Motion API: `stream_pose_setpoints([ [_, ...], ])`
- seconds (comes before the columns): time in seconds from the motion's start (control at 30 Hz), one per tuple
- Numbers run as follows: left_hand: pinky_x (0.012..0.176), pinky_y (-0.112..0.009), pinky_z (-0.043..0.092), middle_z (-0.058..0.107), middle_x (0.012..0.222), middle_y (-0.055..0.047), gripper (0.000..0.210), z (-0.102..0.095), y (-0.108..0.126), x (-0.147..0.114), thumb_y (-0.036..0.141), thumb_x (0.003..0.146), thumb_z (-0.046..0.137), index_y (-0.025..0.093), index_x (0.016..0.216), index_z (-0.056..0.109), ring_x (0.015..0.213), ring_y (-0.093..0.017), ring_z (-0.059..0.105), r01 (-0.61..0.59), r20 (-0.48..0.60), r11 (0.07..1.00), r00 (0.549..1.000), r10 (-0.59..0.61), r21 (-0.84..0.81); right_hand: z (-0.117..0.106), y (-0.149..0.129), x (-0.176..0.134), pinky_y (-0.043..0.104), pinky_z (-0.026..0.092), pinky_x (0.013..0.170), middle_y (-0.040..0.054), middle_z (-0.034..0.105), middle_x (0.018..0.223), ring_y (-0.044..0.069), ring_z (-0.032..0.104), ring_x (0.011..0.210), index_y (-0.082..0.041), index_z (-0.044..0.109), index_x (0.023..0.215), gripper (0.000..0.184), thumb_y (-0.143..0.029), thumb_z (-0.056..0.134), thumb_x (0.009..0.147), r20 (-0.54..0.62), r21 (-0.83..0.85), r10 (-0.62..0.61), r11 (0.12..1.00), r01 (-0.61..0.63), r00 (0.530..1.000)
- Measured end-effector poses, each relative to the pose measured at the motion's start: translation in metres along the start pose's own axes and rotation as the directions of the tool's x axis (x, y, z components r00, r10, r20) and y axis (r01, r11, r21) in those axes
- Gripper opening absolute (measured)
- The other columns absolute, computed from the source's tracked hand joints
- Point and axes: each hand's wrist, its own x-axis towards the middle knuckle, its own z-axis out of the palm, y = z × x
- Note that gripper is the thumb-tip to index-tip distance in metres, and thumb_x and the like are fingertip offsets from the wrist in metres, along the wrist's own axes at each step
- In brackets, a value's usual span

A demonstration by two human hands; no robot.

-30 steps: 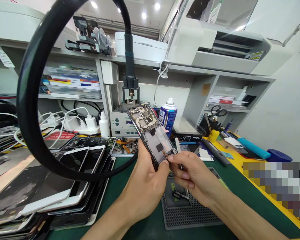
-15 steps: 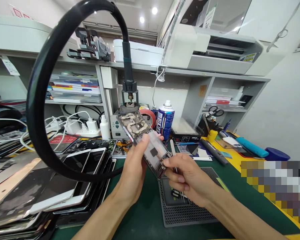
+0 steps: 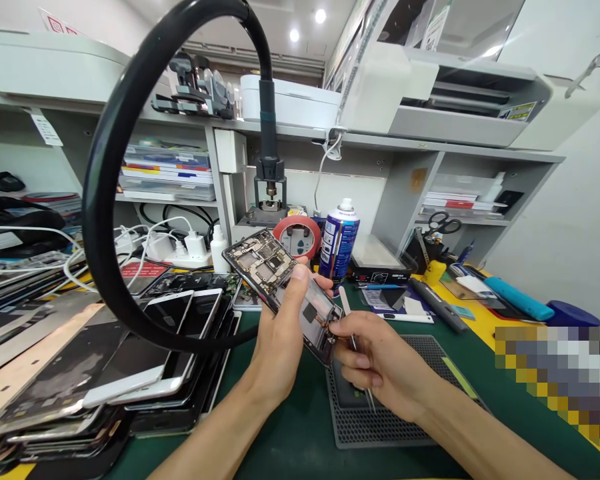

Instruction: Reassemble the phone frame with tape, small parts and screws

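My left hand is closed round an opened phone, its thumb across the inner face. The phone is held tilted above the bench, its circuit board exposed at the far end. At the near end, the thumb and forefinger of my right hand pinch at the phone's edge, by small copper-coloured parts. Tweezers are tucked in that same hand, with their thin tips pointing down below the fingers. Whether the fingertips grip a small part there is hidden. Beneath lies a grey perforated mat with a dark tray.
Stacked phone screens fill the left, under a thick black hose looping in front of me. Behind the phone stand a blue spray can, a red ring-shaped item and a white bottle. Scissors stand at the right.
The phone's board end has swung left and lower, showing the board more fully. My right hand stays at the near end. The whole view has shifted slightly.
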Motion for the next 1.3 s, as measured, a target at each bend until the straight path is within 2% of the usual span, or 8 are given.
stream_pose_setpoints([
  [0.17, 0.078, -0.032, 0.050, 0.067, 0.092, -0.006, 0.041, 0.0063, 0.0012, -0.0014, 0.058, 0.087, 0.060, 0.020, 0.099, 0.067, 0.083, -0.019, 0.062, -0.032, -0.087, 0.998, 0.996, 0.036, 0.049, -0.0011, 0.0049, 0.0013, 0.019, 0.009, 0.037, -0.0113, 0.029, 0.048, 0.005, 0.011, 0.043, -0.021, 0.045, 0.065, 0.027, -0.019, 0.066, 0.081, -0.001, -0.027, -0.010, 1.000, 0.010, 1.000],
  [0.33, 0.081, -0.034, 0.051, 0.066, 0.092, -0.006, 0.040, 0.0061, 0.0007, -0.0015, 0.059, 0.086, 0.061, 0.019, 0.087, 0.067, 0.086, -0.021, 0.063, -0.055, -0.080, 0.996, 0.995, 0.061, 0.072, -0.0016, 0.0071, 0.0022, 0.018, 0.009, 0.037, -0.0115, 0.028, 0.050, 0.006, 0.010, 0.045, -0.020, 0.046, 0.066, 0.025, -0.017, 0.065, 0.081, -0.006, -0.015, -0.035, 0.999, 0.035, 0.999],
  [0.53, 0.073, -0.031, 0.051, 0.067, 0.094, -0.004, 0.040, 0.0017, 0.0014, 0.0026, 0.059, 0.090, 0.055, 0.020, 0.095, 0.066, 0.082, -0.019, 0.064, 0.019, -0.035, 1.000, 0.999, -0.020, -0.021, 0.0012, 0.0001, 0.0004, 0.019, 0.009, 0.037, -0.0104, 0.033, 0.050, 0.005, 0.012, 0.044, -0.020, 0.047, 0.068, 0.027, -0.022, 0.069, 0.084, 0.034, -0.028, 0.008, 1.000, -0.007, 0.999],
  [0.73, 0.073, -0.030, 0.052, 0.068, 0.095, -0.003, 0.040, 0.0009, -0.0006, 0.0013, 0.058, 0.090, 0.056, 0.022, 0.107, 0.064, 0.083, -0.020, 0.065, -0.010, -0.031, 1.000, 0.999, 0.010, -0.015, 0.0016, 0.0002, -0.0015, 0.018, 0.009, 0.036, -0.0095, 0.033, 0.051, 0.006, 0.015, 0.046, -0.020, 0.047, 0.065, 0.026, -0.020, 0.071, 0.077, 0.015, 0.031, -0.008, 0.999, 0.008, 1.000],
  [0.97, 0.080, -0.034, 0.051, 0.068, 0.097, -0.005, 0.037, 0.0035, -0.0006, -0.0018, 0.057, 0.089, 0.058, 0.021, 0.091, 0.066, 0.088, -0.021, 0.064, -0.020, -0.031, 0.999, 0.999, 0.021, 0.048, 0.0004, 0.0013, 0.0003, 0.018, 0.009, 0.036, -0.0099, 0.030, 0.050, 0.006, 0.013, 0.045, -0.020, 0.048, 0.064, 0.020, -0.016, 0.063, 0.077, 0.000, 0.018, -0.002, 1.000, 0.002, 1.000],
  [1.1, 0.076, -0.034, 0.051, 0.068, 0.091, -0.006, 0.036, 0.0086, 0.0029, -0.0025, 0.056, 0.087, 0.061, 0.020, 0.091, 0.066, 0.080, -0.020, 0.063, -0.037, -0.081, 0.998, 0.996, 0.041, 0.049, 0.0017, -0.0001, 0.0010, 0.018, 0.007, 0.036, -0.0106, 0.028, 0.048, 0.006, 0.011, 0.044, -0.020, 0.047, 0.063, 0.022, -0.016, 0.062, 0.078, -0.001, -0.025, -0.016, 1.000, 0.016, 1.000],
  [1.3, 0.072, -0.031, 0.050, 0.066, 0.079, -0.003, 0.036, 0.0059, 0.0010, -0.0025, 0.055, 0.089, 0.060, 0.019, 0.093, 0.067, 0.068, -0.017, 0.060, -0.070, -0.064, 0.996, 0.995, 0.074, 0.059, -0.0006, 0.0028, 0.0019, 0.018, 0.009, 0.037, -0.0107, 0.028, 0.051, 0.006, 0.011, 0.045, -0.019, 0.049, 0.066, 0.019, -0.014, 0.061, 0.079, 0.008, -0.045, -0.032, 0.998, 0.032, 0.999],
])
